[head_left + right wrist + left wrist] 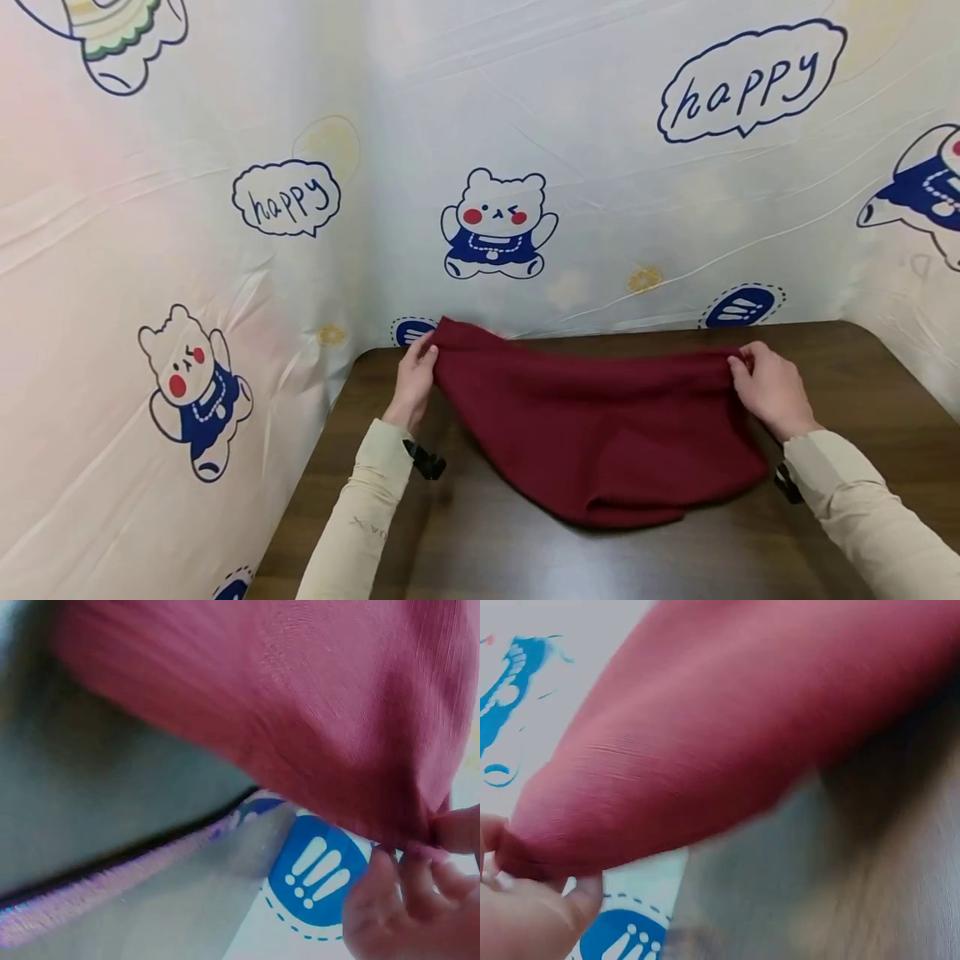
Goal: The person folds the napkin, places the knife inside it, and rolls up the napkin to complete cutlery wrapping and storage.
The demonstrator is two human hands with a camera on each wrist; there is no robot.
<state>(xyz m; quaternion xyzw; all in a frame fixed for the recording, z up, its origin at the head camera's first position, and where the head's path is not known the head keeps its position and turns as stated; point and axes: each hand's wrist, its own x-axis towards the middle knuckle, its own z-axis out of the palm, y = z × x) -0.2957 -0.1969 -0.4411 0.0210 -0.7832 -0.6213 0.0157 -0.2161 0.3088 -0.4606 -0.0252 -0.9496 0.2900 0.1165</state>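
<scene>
Pinch on the left: the left hand [412, 385] grips one top corner of the dark red cloth [585, 408], thumb and fingers closed on it. A little tip pokes up past the fingers.
Pinch on the right: the right hand [774, 390] grips the top edge at the other end. Thumb and fingers squeeze it into a small bunch.
Red cloth: it lies between the two hands, above the middle of the table [517, 571], toward the far edge. From the left hand it goes right, and from the right hand it goes left. Its long way runs side to side, along that far edge.
Nearer hand: neither, as each one has an end. The lowest folds hang a bit closer to the right hand.
Top edge: it dips a little between the hands.
Bottom edge: it droops toward the near edge of the table and bends under in a fold. I cannot tell if it touches the wood.
Table corners: the left hand is just beside the far left corner. The right hand is farther in from the far right one.
Wrists: a black strap [425, 460] shows by the left wrist, next to a pale sleeve [360, 508].
Bear sheet: a pale sheet [390, 192] with bears and "happy" bubbles hangs behind the far edge.
</scene>
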